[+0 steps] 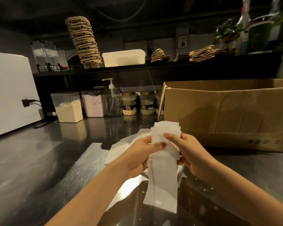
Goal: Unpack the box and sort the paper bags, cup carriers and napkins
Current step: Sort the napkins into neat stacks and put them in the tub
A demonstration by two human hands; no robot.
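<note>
1. White napkins [163,173], a thick stack, are up off the bench [39,160], over its middle, between my two hands. The lower end hangs down toward me.
2. My left hand [140,157] grips the stack from the left, thumb across its front.
3. My right hand [193,154] grips it from the right, thumb on the front and fingers curled behind.
4. Loose napkins [118,150] lie on the bench under my hands and just left of them.
5. The box [227,111] stands open by the bench's right edge, just behind my right hand and apart from it.
6. Along the back edge, left of the box, stand jars [129,103], a pump bottle [113,101] and two powder tubs [69,106].
7. On the shelf [137,67] above, the cup carriers [84,41] form a tall leaning stack at the left. A pale tub [123,57] sits beside it, and paper bags [203,54] lie flat further right.
</note>
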